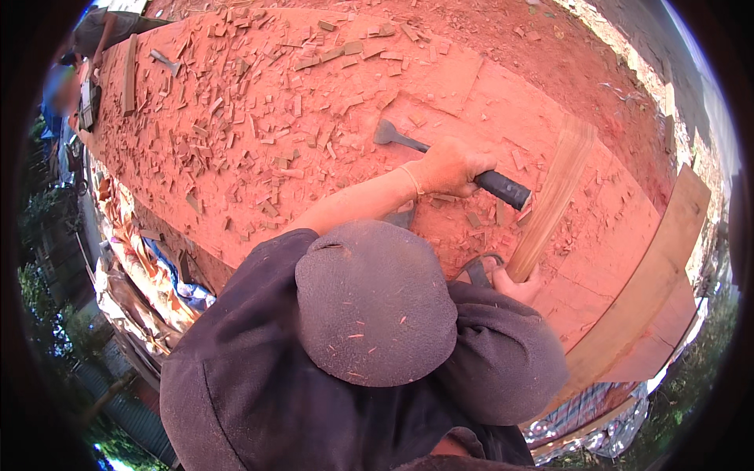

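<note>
My left hand (454, 167) is closed around a chisel (503, 188) with a black wrapped handle. Its flared metal blade points to the far left, near the reddish wooden slab (440, 67). In my right hand (514, 286) I grip the near end of a flat wooden bat (554, 196). The bat slants away to the far right, just beside the butt of the chisel handle; whether they touch I cannot tell. Part of each hand's fingers is hidden. A dark-clothed knee (377, 302) hides what is below it, and part of a sandal (477, 271) shows near my right hand.
Many wood chips (267, 118) litter the slab. A second flat-bladed tool (165, 62) and a wooden bar (129, 74) lie at the far left, close to another person's arm (104, 35). A long curved plank (652, 267) borders the right side. Crumpled sheeting (137, 259) lies at left.
</note>
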The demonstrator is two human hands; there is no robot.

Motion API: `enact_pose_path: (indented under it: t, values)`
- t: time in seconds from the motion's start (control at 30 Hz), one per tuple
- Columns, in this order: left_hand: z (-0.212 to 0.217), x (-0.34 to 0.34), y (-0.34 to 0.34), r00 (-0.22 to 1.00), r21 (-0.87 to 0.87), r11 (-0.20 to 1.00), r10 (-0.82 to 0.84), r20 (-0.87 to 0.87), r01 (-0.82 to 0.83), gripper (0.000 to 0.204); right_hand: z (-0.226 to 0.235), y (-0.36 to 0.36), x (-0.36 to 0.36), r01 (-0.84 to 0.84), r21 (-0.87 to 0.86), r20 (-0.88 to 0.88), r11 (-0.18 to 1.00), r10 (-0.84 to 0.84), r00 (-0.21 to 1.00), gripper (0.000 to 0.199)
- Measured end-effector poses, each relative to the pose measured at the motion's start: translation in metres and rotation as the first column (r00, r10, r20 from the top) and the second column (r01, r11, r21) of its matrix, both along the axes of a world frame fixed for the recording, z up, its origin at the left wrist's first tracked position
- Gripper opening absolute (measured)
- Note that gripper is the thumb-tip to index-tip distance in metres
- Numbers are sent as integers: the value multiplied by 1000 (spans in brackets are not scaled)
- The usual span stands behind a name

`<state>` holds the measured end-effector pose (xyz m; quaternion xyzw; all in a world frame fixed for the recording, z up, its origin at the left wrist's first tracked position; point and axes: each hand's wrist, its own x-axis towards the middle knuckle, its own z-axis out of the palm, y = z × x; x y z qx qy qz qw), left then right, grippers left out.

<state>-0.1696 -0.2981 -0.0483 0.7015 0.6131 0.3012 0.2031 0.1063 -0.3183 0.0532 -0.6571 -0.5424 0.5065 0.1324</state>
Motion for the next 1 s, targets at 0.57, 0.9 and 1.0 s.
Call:
enact_pose_path:
  t: [0.57, 0.9, 1.0]
  values:
    - [15, -16, -1, 992, 128, 988, 71, 100, -83, 21, 2, 17, -23, -83, 242, 86, 967, 64, 994, 29]
    - [9, -12, 0, 993, 46, 993, 107, 51, -109, 20, 90, 68, 7, 514, 95, -633, 852, -347, 692, 28]
    - [9, -16, 0, 993, 91, 990, 103, 58, -108, 20, 53, 48, -38, 412, 163, -612, 896, -236, 755, 30]
